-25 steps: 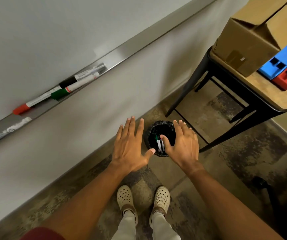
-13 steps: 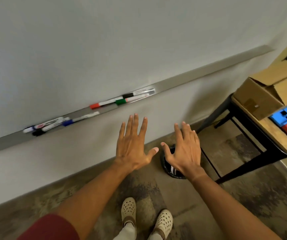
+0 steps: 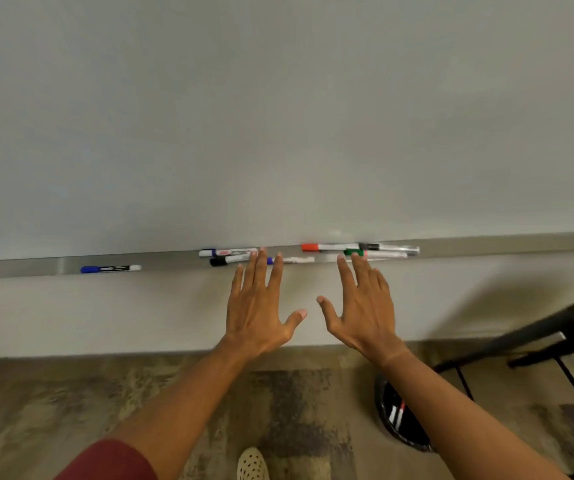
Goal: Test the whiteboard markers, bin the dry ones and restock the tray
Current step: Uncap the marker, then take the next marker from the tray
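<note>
Left hand: the left hand (image 3: 256,308) is spread flat, fingers straight and apart, holding nothing; its fingertips overlap the front lip of the tray in the head view, though contact cannot be told.
Right hand: the right hand (image 3: 365,306) is likewise spread and empty, its fingertips reaching up to the tray.
Tray: a long, narrow grey metal tray (image 3: 503,245) runs left to right along the foot of the whiteboard (image 3: 278,116), straight ahead of both hands.
Markers: all lie flat with their long axes along the tray. A black-capped marker (image 3: 228,260) and a blue-banded one (image 3: 226,252) lie just left of the left fingertips; a white marker (image 3: 296,260) lies between the hands; a green-capped marker (image 3: 373,253) sits at the right fingertips, with a red-capped marker (image 3: 328,247) and a black-capped one (image 3: 387,247) just behind it; a blue-capped marker (image 3: 110,269) lies well apart to the left.
Nearer hand: by judgement, each hand has a cluster within reach; the right suits the green one.
Materials: slim, smooth plastic barrels, round, so likely to roll; glossy board.
Bin: a black-lined bin (image 3: 399,419) on the floor, under the right forearm, holds a few markers.
</note>
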